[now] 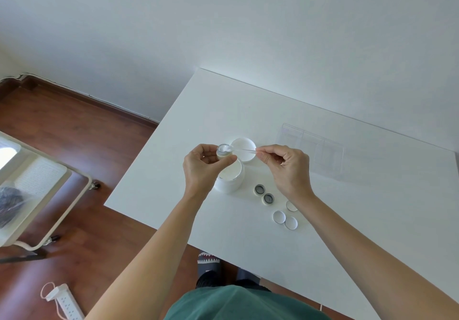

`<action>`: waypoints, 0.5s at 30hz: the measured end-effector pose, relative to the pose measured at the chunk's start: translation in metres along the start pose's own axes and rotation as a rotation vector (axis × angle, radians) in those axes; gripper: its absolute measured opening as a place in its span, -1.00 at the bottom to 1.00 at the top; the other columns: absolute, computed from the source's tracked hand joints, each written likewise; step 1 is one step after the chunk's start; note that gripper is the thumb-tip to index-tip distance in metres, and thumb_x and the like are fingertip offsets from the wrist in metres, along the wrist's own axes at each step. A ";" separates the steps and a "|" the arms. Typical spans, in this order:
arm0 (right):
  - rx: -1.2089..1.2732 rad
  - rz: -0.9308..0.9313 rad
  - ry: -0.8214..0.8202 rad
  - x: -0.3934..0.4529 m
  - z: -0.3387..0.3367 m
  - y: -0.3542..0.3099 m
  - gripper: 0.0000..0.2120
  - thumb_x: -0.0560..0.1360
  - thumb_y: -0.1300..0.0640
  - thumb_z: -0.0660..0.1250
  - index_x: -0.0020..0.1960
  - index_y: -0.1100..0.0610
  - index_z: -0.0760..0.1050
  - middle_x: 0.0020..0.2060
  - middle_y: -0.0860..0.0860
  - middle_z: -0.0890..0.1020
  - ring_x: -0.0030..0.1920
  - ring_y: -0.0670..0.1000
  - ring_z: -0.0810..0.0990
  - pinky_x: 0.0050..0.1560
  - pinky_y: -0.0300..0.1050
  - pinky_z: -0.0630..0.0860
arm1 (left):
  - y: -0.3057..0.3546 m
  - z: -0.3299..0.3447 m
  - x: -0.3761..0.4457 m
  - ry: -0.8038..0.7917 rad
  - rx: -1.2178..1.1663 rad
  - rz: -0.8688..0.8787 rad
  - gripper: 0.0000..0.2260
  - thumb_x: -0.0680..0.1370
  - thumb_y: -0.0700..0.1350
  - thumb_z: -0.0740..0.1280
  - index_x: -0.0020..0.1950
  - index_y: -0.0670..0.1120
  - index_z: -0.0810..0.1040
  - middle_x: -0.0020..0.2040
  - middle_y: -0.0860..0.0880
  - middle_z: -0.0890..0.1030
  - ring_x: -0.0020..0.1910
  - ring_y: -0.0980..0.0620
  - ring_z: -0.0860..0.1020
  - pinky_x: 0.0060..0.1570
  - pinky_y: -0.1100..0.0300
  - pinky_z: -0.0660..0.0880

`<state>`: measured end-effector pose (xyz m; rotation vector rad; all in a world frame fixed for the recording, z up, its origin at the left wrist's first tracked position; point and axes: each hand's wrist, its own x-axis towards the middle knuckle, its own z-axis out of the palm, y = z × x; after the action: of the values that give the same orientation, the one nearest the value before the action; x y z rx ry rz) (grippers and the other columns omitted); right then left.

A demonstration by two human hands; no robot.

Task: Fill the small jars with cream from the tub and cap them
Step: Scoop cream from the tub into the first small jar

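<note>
1. A white table point(347, 195) stands against a pale wall, over a wooden floor.
2. A clear plastic organiser point(315, 153) lies on the table's far right part.
3. The open tub point(229, 179) of cream sits near the table's middle; its white lid point(244, 149) lies just behind it.
4. The left hand point(201, 168) is raised over the tub, fingers and thumb curled round a small jar point(222, 151).
5. The right hand point(285, 164) pinches a thin spatula point(238, 149), whose cream-laden tip rests at the jar's mouth.
6. Two empty jars point(264, 194) stand touching beside the tub.
7. Three white caps point(285, 219) lie near them.
</note>
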<state>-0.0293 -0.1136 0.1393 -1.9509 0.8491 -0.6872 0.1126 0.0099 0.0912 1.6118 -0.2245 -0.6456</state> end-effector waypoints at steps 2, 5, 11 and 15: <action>-0.023 -0.013 -0.008 0.002 -0.004 0.001 -0.93 0.44 0.20 0.46 -0.09 0.13 0.70 -0.23 -0.10 0.71 -0.24 -0.11 0.63 -0.16 -0.38 0.51 | 0.000 0.000 0.001 0.002 0.006 -0.002 -0.64 0.23 -0.14 0.68 -0.08 -0.09 0.63 -0.22 0.04 0.73 -0.23 0.12 0.69 -0.27 0.36 0.54; -0.022 -0.011 0.001 0.005 -0.011 0.001 -0.93 0.44 0.20 0.46 -0.10 0.10 0.70 -0.28 -0.20 0.66 -0.27 -0.16 0.60 -0.20 -0.46 0.46 | 0.000 -0.002 0.002 0.005 0.018 0.000 -0.64 0.23 -0.13 0.68 -0.08 -0.08 0.63 -0.20 0.03 0.73 -0.22 0.11 0.69 -0.25 0.35 0.55; -0.003 -0.034 0.023 0.009 -0.008 -0.006 -0.93 0.44 0.19 0.46 -0.09 0.10 0.70 -0.26 -0.23 0.66 -0.25 -0.14 0.63 -0.17 -0.41 0.50 | 0.000 0.002 0.000 -0.010 0.080 0.031 -0.64 0.23 -0.13 0.68 -0.09 -0.07 0.62 -0.21 0.06 0.73 -0.25 0.13 0.69 -0.29 0.37 0.54; -0.080 -0.068 -0.001 0.006 -0.005 -0.004 -0.93 0.45 0.17 0.46 -0.08 0.11 0.70 -0.24 -0.11 0.67 -0.24 -0.10 0.59 -0.23 -0.44 0.44 | 0.001 0.003 0.000 0.007 0.101 0.044 -0.65 0.22 -0.13 0.68 -0.10 -0.05 0.62 -0.20 0.07 0.73 -0.23 0.11 0.69 -0.25 0.37 0.55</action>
<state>-0.0282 -0.1192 0.1457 -2.0596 0.8238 -0.7013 0.1114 0.0068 0.0923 1.7015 -0.2906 -0.6024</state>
